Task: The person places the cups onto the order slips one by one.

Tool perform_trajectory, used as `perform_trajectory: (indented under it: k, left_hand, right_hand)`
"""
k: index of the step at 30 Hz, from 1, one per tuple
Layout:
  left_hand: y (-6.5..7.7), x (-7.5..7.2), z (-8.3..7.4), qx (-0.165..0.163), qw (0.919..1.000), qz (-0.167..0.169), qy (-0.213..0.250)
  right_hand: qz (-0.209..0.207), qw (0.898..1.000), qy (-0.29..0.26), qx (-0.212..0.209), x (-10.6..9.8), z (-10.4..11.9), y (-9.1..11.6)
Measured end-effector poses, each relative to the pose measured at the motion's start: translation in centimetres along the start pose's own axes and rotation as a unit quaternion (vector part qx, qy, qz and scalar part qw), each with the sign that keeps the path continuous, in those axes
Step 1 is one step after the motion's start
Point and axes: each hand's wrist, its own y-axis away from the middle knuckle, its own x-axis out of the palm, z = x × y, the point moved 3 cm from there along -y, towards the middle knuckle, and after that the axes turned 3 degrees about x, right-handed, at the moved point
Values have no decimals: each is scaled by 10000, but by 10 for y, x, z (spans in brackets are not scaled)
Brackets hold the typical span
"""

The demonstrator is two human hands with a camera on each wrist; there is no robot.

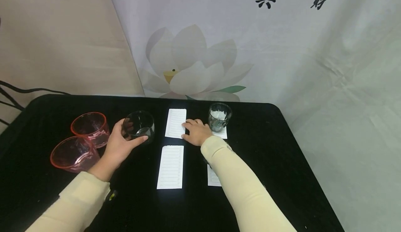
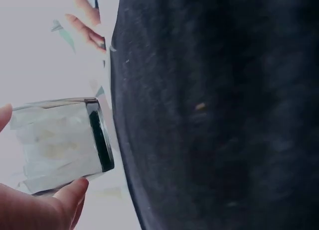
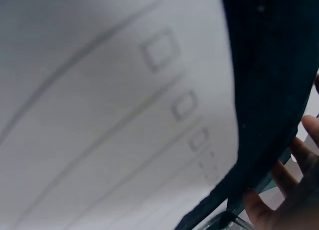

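On the left of the head view, my left hand (image 1: 120, 143) grips a clear grey glass (image 1: 139, 129) by its sides. The left wrist view shows this glass (image 2: 60, 140) between thumb and fingers, its thick base facing the table. My right hand (image 1: 198, 132) lies palm-down, its fingertips at the right edge of the upper lined paper slip (image 1: 176, 123). Just right of that hand a smaller faceted glass (image 1: 219, 117) stands on another slip (image 1: 223, 133), mostly hidden. In the right wrist view, a slip (image 3: 109, 115) with checkboxes fills the left; the fingers (image 3: 284, 180) are spread.
Two pink glasses with red rims stand at the left, the farther one (image 1: 91, 129) beside the nearer one (image 1: 75, 154). A lower slip (image 1: 170, 167) lies toward me. My right sleeve (image 1: 244, 186) partly covers another slip (image 1: 213, 177). Black cables (image 1: 34, 90) run behind the black-covered table (image 1: 134, 204).
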Motion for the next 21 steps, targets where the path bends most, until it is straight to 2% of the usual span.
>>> perform_trajectory:
  k: [8,21]
  left_hand:
    - [-9,-2,-10,74,9998,-136,128]
    - [-21,9,-17,-29,9996,-74,282]
  right_hand:
    - [48,10000,8,29,-2,-1,0]
    - [45,10000,18,35,-5,2,5]
